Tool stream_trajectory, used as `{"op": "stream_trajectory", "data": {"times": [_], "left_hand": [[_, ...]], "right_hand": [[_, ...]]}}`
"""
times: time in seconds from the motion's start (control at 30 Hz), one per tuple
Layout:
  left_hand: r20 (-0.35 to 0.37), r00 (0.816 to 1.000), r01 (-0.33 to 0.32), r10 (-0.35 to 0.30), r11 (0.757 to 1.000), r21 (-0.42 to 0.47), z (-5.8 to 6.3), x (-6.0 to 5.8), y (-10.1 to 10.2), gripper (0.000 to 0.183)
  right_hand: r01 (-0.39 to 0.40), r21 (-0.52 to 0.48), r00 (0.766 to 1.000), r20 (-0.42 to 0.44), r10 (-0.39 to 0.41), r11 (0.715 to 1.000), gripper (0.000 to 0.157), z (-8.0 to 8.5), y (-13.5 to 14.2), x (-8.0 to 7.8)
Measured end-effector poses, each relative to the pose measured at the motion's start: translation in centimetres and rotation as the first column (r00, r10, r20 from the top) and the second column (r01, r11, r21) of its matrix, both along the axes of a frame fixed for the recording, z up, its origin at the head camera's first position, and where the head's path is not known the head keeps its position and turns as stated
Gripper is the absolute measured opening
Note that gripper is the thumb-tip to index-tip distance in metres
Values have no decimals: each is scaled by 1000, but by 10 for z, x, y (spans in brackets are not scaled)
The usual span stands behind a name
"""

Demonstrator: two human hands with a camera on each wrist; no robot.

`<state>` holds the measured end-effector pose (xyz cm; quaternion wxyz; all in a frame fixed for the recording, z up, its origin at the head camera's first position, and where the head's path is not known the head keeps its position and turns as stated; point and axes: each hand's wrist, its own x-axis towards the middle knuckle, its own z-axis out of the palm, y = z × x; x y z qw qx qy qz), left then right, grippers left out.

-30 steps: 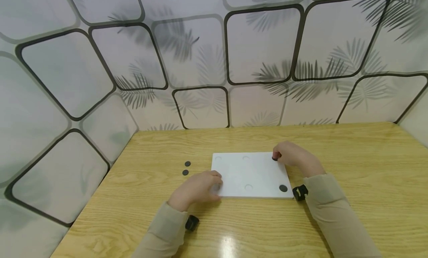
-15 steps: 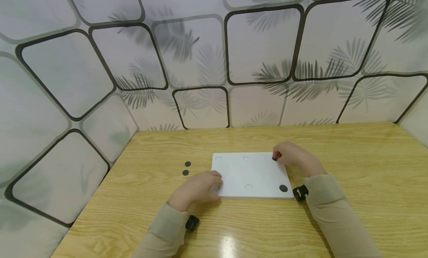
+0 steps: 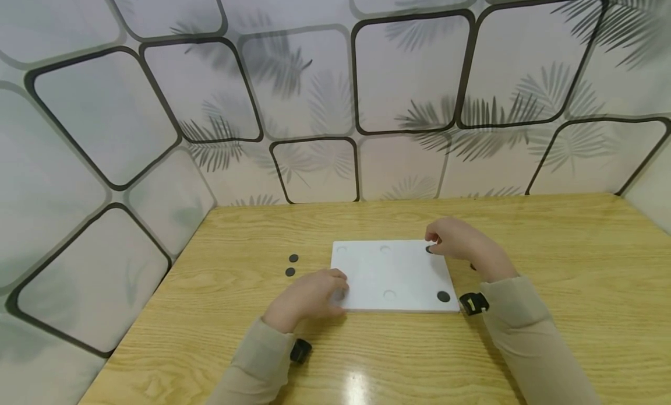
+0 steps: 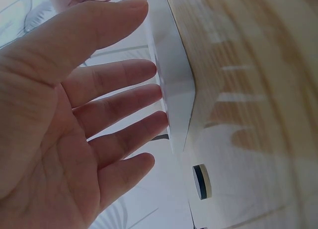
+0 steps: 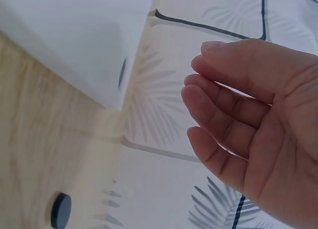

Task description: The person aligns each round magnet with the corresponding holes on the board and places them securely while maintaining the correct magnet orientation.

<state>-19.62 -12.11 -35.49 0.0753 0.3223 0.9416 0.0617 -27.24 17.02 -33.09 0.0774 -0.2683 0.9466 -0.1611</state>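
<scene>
A flat white board (image 3: 393, 274) with shallow round recesses lies on the table. My left hand (image 3: 311, 294) is at its near left corner; in the left wrist view the fingers are loosely spread, fingertips right at the board's edge. Over the far right corner is my right hand (image 3: 461, 245). Its fingers bend softly with nothing between them in the right wrist view. Just below them, a black disc (image 3: 428, 249) sits at that corner, partly covered by the hand in the head view. Another black disc (image 3: 443, 296) lies at the near right corner.
Left of the board, two black discs (image 3: 293, 258) lie on the wooden table (image 3: 209, 312). One more dark disc (image 5: 61, 210) rests on the table to the board's right, mostly hidden by the right wrist in the head view. A patterned wall (image 3: 409, 73) rises behind.
The right hand has let go of the black disc at the far right corner and lifted slightly, its fingers parting. The left hand and the board have stayed put.
</scene>
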Motion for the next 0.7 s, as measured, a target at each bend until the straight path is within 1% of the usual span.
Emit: {"op": "stream_trajectory", "data": {"times": [0.23,0.37,0.7], "left_hand": [[3,1000,-1,1,1000,0,0,0,0,36],[8,1000,-2,2,1000,-3,0,0,0,36],[-9,1000,9,-9,1000,-5,1,1,0,35]], "right_hand": [[-4,1,999,-39,4,1000,19,7,-2,8],[-3,-6,998,-61,2,1000,20,8,2,13],[27,-11,996,-85,-27,1000,19,7,27,21]]}}
